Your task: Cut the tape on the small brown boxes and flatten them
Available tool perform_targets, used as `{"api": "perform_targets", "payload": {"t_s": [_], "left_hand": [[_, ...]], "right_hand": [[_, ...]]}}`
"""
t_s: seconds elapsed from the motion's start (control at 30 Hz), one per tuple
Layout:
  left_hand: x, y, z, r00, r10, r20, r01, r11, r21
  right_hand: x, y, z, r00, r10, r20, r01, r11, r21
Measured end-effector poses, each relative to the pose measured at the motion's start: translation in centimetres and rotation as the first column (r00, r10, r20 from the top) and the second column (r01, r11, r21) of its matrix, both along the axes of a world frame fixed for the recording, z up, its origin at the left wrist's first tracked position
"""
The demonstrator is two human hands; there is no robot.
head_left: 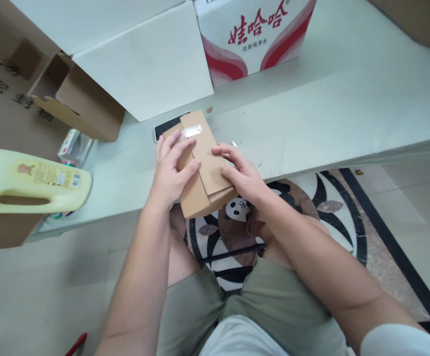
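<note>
A small brown cardboard box point(208, 165) lies at the table's front edge, its near end sticking out over the edge. Its flaps meet along a lengthwise seam, and a short strip of shiny clear tape point(193, 131) crosses that seam near the far end. My left hand point(169, 170) grips the box from the left, fingers and thumb resting on the top. From the right, my right hand point(243, 170) holds the other long side with curled fingers. Partly hidden behind the box is a flat dark-faced device with a white rim point(167, 126), resembling a phone.
White cartons point(144, 64) stand at the back, one with red lettering point(257, 42). To the left are an open brown box point(89, 101), a clear plastic bottle point(76, 148) and a large pale yellow jug point(33, 180). The pale cloth-covered table point(333, 99) ends above a patterned floor point(333, 212).
</note>
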State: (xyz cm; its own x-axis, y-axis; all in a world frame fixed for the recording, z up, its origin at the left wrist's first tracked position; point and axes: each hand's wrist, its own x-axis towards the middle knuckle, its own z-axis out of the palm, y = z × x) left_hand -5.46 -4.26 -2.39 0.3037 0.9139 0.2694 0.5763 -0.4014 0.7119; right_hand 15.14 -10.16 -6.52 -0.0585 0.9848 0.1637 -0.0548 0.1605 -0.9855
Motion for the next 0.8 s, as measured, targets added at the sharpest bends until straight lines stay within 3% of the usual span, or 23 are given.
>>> {"api": "perform_targets", "payload": {"t_s": [0.1, 0.13, 0.2, 0.3, 0.37, 0.5, 0.63, 0.73, 0.8], "left_hand": [[-0.3, -0.2, -0.7, 1.000, 0.021, 0.022, -0.020, 1.000, -0.018], [-0.5, -0.3, -0.9, 0.999, 0.022, 0.027, -0.022, 1.000, -0.016], [-0.6, -0.3, -0.9, 1.000, 0.019, 0.025, -0.019, 1.000, -0.013], [-0.6, -0.1, -0.8, 1.000, 0.012, 0.009, -0.012, 1.000, -0.015], [-0.6, 0.0, -0.7, 1.000, 0.014, 0.000, -0.014, 1.000, -0.022], [-0.7, -0.1, -0.9, 0.999, 0.020, 0.030, -0.017, 0.997, -0.081], [-0.4, -0.6, -1.3, 0.995, 0.014, 0.097, 0.000, 0.991, -0.136], [0.4, -1.2, -1.4, 0.997, 0.002, 0.078, 0.008, 0.993, -0.119], [1.1, -1.6, -1.2, 0.999, 0.006, 0.041, -0.002, 0.994, -0.110]], "right_hand": [[1.2, 0.8, -0.1, 0.981, -0.125, 0.146, 0.132, 0.990, -0.040], [1.6, 1.0, -0.2, 0.945, -0.178, 0.276, 0.200, 0.978, -0.055], [2.4, 1.5, -0.5, 0.787, -0.207, 0.582, 0.309, 0.947, -0.082], [3.2, 1.9, -1.1, 0.548, -0.033, 0.836, 0.349, 0.917, -0.192], [3.3, 2.1, -1.4, 0.502, 0.059, 0.863, 0.333, 0.907, -0.256], [3.3, 2.5, -1.2, 0.573, 0.000, 0.819, 0.309, 0.926, -0.216], [2.9, 2.9, -0.9, 0.716, -0.156, 0.680, 0.314, 0.943, -0.114], [2.7, 3.9, -1.1, 0.885, -0.234, 0.403, 0.293, 0.952, -0.090], [3.1, 4.6, -1.1, 0.946, -0.273, 0.173, 0.289, 0.954, -0.076]]}}
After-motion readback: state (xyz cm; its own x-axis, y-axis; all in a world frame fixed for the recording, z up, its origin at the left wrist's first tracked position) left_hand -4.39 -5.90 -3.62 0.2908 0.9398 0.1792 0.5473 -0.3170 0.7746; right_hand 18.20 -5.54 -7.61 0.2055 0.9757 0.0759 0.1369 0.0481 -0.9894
